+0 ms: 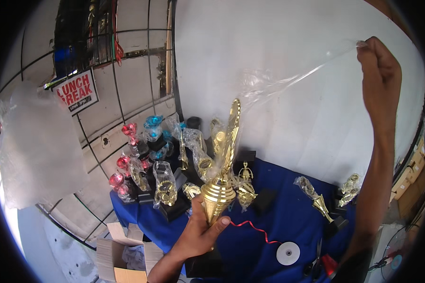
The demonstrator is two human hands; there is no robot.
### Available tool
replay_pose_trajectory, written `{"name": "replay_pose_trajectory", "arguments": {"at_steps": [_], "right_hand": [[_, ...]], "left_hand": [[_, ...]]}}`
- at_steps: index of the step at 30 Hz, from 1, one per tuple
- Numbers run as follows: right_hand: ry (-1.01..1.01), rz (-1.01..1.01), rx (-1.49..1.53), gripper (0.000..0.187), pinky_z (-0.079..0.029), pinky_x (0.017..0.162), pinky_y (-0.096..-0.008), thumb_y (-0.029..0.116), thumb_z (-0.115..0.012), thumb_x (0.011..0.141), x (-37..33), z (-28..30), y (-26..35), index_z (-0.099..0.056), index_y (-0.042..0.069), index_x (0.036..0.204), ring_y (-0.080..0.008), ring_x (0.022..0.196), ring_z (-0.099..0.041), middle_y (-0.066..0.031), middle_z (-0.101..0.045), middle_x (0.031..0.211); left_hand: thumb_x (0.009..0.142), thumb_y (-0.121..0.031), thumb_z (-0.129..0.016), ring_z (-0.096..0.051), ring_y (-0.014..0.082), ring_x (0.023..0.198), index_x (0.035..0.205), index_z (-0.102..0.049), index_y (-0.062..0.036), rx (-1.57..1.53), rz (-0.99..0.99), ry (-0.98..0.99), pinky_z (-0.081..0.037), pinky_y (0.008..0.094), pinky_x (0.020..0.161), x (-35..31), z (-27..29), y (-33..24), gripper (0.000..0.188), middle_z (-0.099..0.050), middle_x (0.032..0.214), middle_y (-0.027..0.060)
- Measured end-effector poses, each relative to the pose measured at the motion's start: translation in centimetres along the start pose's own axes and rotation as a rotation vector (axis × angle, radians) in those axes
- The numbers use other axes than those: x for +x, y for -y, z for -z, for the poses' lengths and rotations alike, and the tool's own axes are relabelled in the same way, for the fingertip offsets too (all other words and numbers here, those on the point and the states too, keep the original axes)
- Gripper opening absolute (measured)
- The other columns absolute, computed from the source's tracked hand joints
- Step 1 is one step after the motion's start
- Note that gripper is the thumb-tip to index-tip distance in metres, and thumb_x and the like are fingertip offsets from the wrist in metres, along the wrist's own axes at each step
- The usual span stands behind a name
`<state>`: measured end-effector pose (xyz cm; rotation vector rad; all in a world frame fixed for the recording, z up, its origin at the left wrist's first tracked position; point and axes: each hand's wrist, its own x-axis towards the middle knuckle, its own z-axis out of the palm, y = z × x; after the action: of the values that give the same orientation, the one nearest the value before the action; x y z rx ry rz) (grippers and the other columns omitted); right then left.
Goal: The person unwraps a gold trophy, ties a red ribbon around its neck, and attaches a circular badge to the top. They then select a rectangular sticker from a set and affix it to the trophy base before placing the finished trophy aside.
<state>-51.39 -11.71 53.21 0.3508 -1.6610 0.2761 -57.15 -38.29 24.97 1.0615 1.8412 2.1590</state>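
Gold trophy (218, 190) right up front, roughly upright over the blue-draped surface (283, 214); can't tell if its base touches down. Left hand (197, 239) has its fingers wrapped round the lower cone, thumb across the front. Right hand (381, 63) is way up and off to the right, fingers pinching clear plastic (293, 83) that stretches back toward the trophy's tip. Imo: brace low on the solid part like that, ease the plastic lengthwise rather than sideways so the tall top piece (231, 135) isn't levered, and mind the red ribbon (257, 227) nearby.
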Motion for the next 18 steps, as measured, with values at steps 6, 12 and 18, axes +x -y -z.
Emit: {"name": "replay_pose_trajectory", "arguments": {"at_steps": [6,12,18], "right_hand": [[0.38,0.223,0.058,0.011,-0.046,0.072,-0.0331,0.001,-0.07,0.076,-6.6,-1.4,0.8,-0.064,0.004,0.084,-0.0227,0.083,-0.061,-0.0055,-0.064,0.087],[0.743,0.367,-0.04,0.046,-0.036,0.115,-0.0551,0.026,-0.079,0.077,-10.5,-2.1,5.1,-0.071,0.009,0.119,-0.0323,0.112,-0.064,-0.012,-0.066,0.115],[1.351,0.069,0.075,0.014,-0.054,0.083,-0.0479,0.009,-0.068,0.086,-11.1,-2.4,2.0,-0.068,0.005,0.099,-0.0354,0.089,-0.068,-0.0122,-0.066,0.09]], "left_hand": [[0.095,-0.015,-0.073,-0.067,0.0264,0.113,0.141,-0.027,0.0062,0.264,-0.235,-0.177,-0.05,0.0372,0.099,0.3,-0.4,2.1,0.068,-0.064,0.124,0.0216],[0.073,-0.012,-0.087,-0.071,0.0374,0.087,0.128,-0.048,-0.0048,0.991,-0.326,-0.15,-0.059,0.0445,0.068,1.0,-1.2,0.1,0.067,-0.068,0.102,0.0173],[0.07,-0.017,-0.084,-0.069,0.0274,0.078,0.126,-0.058,-0.0123,1.186,-0.544,0.051,-0.059,0.0394,0.062,1.9,0.3,-2.1,0.062,-0.062,0.096,0.0076]]}}
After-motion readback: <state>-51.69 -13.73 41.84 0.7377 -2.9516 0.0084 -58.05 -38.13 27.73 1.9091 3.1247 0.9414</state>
